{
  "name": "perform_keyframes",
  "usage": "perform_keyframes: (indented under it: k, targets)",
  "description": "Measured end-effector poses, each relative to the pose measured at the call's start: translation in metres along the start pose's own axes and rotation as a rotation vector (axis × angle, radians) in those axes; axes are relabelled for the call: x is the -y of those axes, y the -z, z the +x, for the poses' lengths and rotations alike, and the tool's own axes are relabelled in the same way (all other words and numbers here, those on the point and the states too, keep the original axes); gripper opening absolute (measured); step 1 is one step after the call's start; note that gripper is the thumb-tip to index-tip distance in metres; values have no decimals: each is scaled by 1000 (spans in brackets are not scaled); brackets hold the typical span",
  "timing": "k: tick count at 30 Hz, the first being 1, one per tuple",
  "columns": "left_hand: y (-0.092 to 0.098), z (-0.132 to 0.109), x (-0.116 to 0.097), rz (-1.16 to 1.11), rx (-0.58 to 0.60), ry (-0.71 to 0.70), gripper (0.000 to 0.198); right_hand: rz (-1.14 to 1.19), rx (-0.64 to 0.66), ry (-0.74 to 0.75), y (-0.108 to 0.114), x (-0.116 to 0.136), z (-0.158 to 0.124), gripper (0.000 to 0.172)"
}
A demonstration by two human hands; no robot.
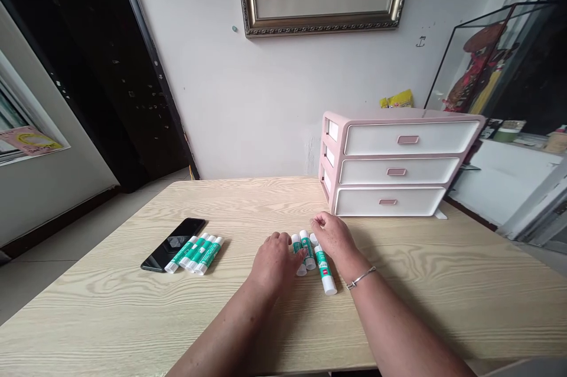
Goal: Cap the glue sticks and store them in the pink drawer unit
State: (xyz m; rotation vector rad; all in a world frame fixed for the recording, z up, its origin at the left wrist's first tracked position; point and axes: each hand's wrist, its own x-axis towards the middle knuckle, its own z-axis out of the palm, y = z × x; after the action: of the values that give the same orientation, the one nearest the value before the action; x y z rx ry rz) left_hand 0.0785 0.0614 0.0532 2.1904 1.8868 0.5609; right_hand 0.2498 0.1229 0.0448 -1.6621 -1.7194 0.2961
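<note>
My left hand (277,259) lies beside two glue sticks on the table, its fingers bent and its thumb stretched out over them. One of these is the left glue stick (302,270); close against it on the right is the middle glue stick (308,252). Nearer to me and under my right wrist's side, another glue stick (325,270) points toward the table's front. My right hand (333,236) hovers just above its far end, fingers curled together; what they hold, if anything, is hidden. A white round end (314,239) shows beside that hand, mostly covered.
Several green and white glue sticks (195,254) lie in a row at the left, against a black phone (166,252). At the back right stands a pink and white drawer box (396,172), its drawers closed. The wooden table (119,318) meets the wall behind.
</note>
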Motion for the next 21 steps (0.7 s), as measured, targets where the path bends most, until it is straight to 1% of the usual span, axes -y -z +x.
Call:
perform_keyframes:
  k: [3, 6, 10, 13, 15, 17, 19, 21]
  targets:
    - [-2, 4, -4, 5, 25, 33, 40, 10, -29, -3, 1, 1, 0, 21]
    - [-4, 4, -3, 0, 32, 73, 35, 25, -62, 12, 3, 2, -2, 21]
    - [-6, 2, 5, 64, 3, 79, 25, 36, -72, 31, 3, 3, -3, 20]
    - [-6, 0, 14, 127, -10, 62, 24, 45, -64, 33, 1, 3, -4, 19]
    - [-5, 0, 19, 127, -14, 54, 23, 67, -68, 39, 1, 5, -5, 19]
    - [-4, -1, 22, 81, -38, 44, 23, 105, -78, 53, 3, 9, -8, 22]
    - [-3, -3, 23, 4, -90, 21, 24, 152, -87, 84, 7, 15, -12, 29]
    - [-4, -5, 24, -62, -159, -47, 24, 197, -77, 126, 11, 22, -17, 36]
